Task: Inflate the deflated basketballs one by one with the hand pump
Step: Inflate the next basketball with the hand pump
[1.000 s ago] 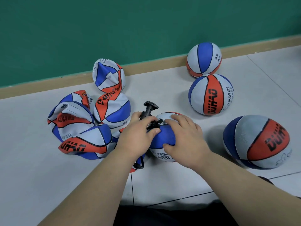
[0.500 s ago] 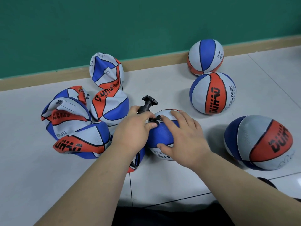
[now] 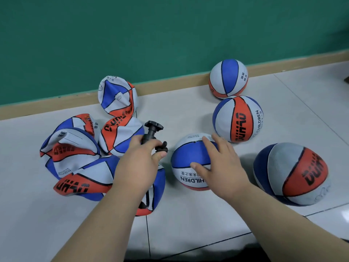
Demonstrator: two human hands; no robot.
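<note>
Hand pump (image 3: 152, 132): gripped by the curled fingers of the left hand (image 3: 137, 165), held clear of the round basketball (image 3: 188, 157) at three o'clock, on which the spread right hand (image 3: 222, 163) is rested. Deflated basketballs (image 3: 71, 154): heaped at nine o'clock. Risk judged: the round basketball may be rolled away if released carelessly.

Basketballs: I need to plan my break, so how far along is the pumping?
Looks done: three round balls on the right, the far ball, the middle ball and the near ball. In hand: the right hand rests on a fourth round ball, and the left hand grips the hand pump, clear of it. Left: the pile of crumpled balls beside the left hand.
</note>
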